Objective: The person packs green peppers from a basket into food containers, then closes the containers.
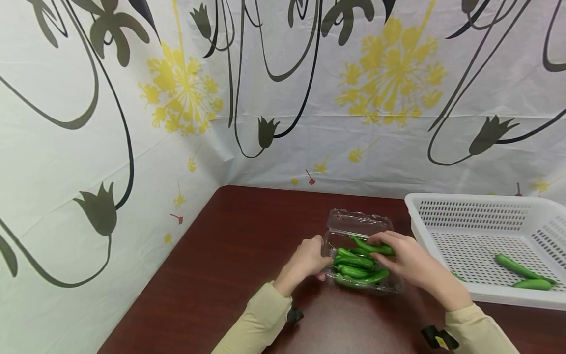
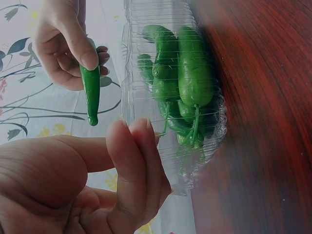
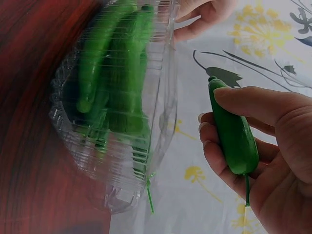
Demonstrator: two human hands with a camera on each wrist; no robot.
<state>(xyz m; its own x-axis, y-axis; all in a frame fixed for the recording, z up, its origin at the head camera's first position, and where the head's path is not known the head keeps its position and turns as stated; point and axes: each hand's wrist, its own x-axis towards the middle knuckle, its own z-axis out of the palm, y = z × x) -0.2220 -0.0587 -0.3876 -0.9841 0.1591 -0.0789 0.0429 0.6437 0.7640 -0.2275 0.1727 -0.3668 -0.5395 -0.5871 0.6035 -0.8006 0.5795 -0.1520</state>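
A clear plastic clamshell box stands on the table, its lid folded back at the far side. Several green peppers lie inside; through the ribbed wall they show in both wrist views. My left hand grips the box's left end, its curled fingers at the rim in the left wrist view. Above the box's right part, my right hand pinches one green pepper between thumb and fingers. That pepper's thin stem points toward the palm.
To the right stands a white perforated basket with a few green peppers on its bottom. The dark red wooden table meets a patterned sheet at the back and left.
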